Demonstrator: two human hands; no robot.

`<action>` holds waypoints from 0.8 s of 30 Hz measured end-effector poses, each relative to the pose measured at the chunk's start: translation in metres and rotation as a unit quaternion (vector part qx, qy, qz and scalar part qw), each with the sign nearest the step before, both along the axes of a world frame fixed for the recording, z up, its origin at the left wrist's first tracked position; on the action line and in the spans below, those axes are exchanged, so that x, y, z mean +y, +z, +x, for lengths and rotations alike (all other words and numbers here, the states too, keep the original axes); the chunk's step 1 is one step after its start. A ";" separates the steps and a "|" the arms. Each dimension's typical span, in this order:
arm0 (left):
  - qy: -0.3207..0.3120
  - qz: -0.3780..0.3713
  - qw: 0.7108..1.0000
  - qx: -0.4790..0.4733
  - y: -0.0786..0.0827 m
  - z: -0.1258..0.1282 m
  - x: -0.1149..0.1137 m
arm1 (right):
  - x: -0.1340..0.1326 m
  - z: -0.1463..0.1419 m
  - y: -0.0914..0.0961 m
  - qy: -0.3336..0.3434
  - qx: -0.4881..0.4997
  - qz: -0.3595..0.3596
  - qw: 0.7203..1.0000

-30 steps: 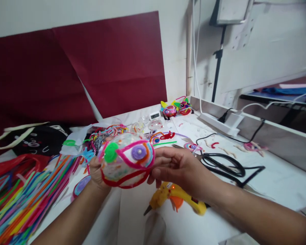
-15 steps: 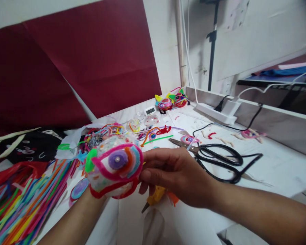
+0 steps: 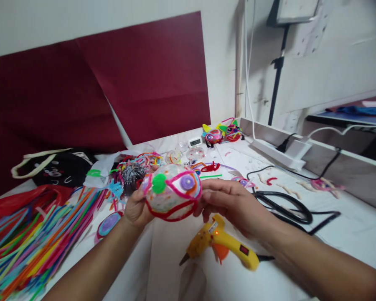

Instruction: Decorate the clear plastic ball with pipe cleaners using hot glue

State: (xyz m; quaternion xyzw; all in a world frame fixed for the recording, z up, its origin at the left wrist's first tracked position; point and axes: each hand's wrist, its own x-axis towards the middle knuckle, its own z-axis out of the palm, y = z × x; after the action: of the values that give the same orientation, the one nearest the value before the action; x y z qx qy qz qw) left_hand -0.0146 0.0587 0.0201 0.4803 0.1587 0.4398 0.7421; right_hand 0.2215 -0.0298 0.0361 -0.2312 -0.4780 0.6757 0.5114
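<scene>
Both my hands hold up a clear ball decorated with pipe cleaners [image 3: 172, 192]: a pink-rimmed purple eye, a green pompom nose and a red mouth outline. My left hand [image 3: 136, 207] grips its left side and underside. My right hand [image 3: 230, 205] closes its fingers on the ball's right edge. Just below my right hand, a yellow hot glue gun [image 3: 221, 244] lies on the white table [image 3: 347, 234], its red light on and nozzle pointing left.
A heap of colourful pipe cleaners [image 3: 34, 238] covers the left. Black scissors [image 3: 285, 202] and a black cord lie to the right. Two finished decorated balls [image 3: 222, 133], a small digital clock [image 3: 194, 142] and a white power strip [image 3: 277, 152] sit at the back. A black tote bag [image 3: 56, 167] is at left.
The ball has turned so its green nose faces me more, and it sits slightly farther right and higher. The glue gun, half hidden by my right hand before, shows fully.
</scene>
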 end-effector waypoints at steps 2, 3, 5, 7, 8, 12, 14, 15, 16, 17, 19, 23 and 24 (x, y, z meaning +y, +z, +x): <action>0.017 0.006 0.999 -0.030 0.003 0.005 -0.001 | 0.005 0.002 -0.002 -0.013 0.001 -0.018 1.000; 0.026 0.007 0.999 -0.033 0.004 0.008 -0.001 | 0.007 0.002 -0.002 -0.022 0.003 -0.028 0.999; 0.040 0.009 0.999 -0.016 0.006 0.012 -0.003 | 0.010 0.002 -0.003 -0.039 0.006 -0.044 0.998; 0.044 0.014 0.999 -0.002 0.006 0.014 -0.004 | 0.013 0.002 -0.004 -0.052 0.007 -0.050 0.997; 0.040 0.017 0.999 0.000 0.006 0.014 -0.005 | 0.014 0.002 -0.005 -0.059 0.006 -0.053 0.997; 0.015 0.032 0.999 -0.006 0.003 0.014 -0.004 | 0.018 0.003 -0.006 -0.086 -0.010 -0.057 0.995; 0.008 0.036 0.999 -0.003 0.003 0.014 -0.004 | 0.019 0.004 -0.006 -0.099 -0.024 -0.053 0.993; 0.005 0.036 0.999 -0.001 0.004 0.015 -0.005 | 0.020 0.004 -0.007 -0.103 -0.031 -0.051 0.993; 0.004 0.035 0.999 0.003 0.004 0.015 -0.005 | 0.021 0.004 -0.007 -0.107 -0.038 -0.050 0.992; 0.004 0.034 0.999 0.006 0.005 0.016 -0.006 | 0.021 0.005 -0.008 -0.111 -0.043 -0.049 0.992; 0.003 0.032 0.999 0.008 0.006 0.017 -0.007 | 0.022 0.005 -0.009 -0.120 -0.052 -0.049 0.990; -0.008 0.041 0.999 0.006 0.003 0.017 -0.008 | 0.024 0.006 -0.011 -0.139 -0.064 -0.040 0.987; -0.010 0.044 0.999 0.007 0.002 0.017 -0.008 | 0.024 0.006 -0.011 -0.142 -0.067 -0.038 0.987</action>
State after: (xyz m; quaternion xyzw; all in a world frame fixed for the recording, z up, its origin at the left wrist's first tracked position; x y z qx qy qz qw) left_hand 0.0020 0.0510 0.0225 0.5167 0.1395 0.4359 0.7236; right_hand 0.2280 -0.0058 0.0247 -0.3611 -0.4477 0.5965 0.5598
